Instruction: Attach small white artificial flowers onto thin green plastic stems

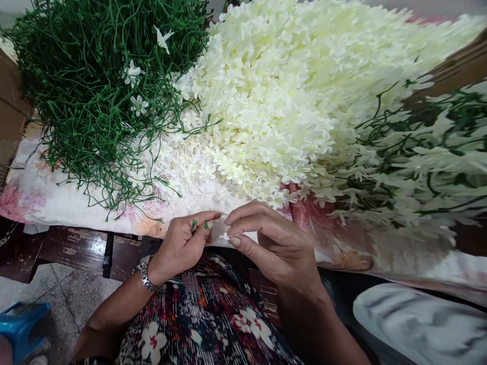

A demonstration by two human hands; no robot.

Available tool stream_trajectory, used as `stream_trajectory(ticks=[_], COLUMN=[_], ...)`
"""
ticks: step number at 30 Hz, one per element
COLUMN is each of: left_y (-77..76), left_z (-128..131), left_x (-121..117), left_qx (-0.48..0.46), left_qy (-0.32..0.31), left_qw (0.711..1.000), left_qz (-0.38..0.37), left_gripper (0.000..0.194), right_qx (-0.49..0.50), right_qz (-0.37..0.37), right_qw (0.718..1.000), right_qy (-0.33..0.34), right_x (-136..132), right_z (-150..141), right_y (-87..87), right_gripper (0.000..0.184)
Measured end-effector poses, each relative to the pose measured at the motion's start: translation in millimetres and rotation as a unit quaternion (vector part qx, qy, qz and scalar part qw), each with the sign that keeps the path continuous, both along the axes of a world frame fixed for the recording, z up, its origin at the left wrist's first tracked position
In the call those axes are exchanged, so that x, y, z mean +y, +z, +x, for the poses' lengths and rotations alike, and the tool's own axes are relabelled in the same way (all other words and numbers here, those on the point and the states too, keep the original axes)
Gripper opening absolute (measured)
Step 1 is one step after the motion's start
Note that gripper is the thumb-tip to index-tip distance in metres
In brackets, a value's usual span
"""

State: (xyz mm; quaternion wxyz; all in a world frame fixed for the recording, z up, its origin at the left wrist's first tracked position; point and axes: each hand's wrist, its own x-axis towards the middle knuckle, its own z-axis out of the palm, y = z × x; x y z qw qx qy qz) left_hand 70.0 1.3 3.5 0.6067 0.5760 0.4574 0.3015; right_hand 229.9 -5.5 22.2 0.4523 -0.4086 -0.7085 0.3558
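Observation:
My left hand point(186, 241) is closed, with thumb and forefinger pinching a green artificial flower stem point(194, 224); only small green tips show between the fingers. Just to its right, my right hand point(272, 243) pinches a small white flower stamen point(225, 236) between thumb and fingertips. The fingertips of both hands are close together above the table's front edge. Beyond my left hand lies a big tangled heap of green stems point(95, 91). A large pile of cream-white artificial petals point(266, 101) rises past my right hand. Thin white stamens point(186, 165) lie between the two heaps.
A floral cloth point(72, 203) covers the table. Finished-looking white flowers on green stems point(426, 157) are heaped at the right. Cardboard point(13, 86) stands at the left edge. A blue stool point(25, 324) is on the floor at lower left, and a pale marbled rounded object point(414, 324) at lower right.

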Motion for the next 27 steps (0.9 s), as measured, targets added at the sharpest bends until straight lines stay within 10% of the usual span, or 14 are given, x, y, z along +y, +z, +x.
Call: stream_trajectory(ticks=[7, 19, 27], left_y=[12.6, 2.0, 0.3], left_z=[2.3, 1.6, 0.0], left_x=[1.5, 0.0, -0.9], left_qx=[0.039, -0.088, -0.103], left_qy=[-0.060, 0.058, 0.072], left_qw=[0.993, 0.994, 0.992], left_qz=[0.093, 0.022, -0.001], left_gripper=[0.024, 0.014, 0.012], right_qx=[-0.013, 0.095, -0.007], right_qz=[0.068, -0.016, 0.017], right_qw=[0.998, 0.994, 0.999], right_qy=[0.001, -0.058, -0.048], right_x=[-4.0, 0.1, -0.2], right_z=[-5.5, -1.6, -0.9], right_y=[-2.1, -5.3, 5.3], right_gripper=[0.021, 0.017, 0.017])
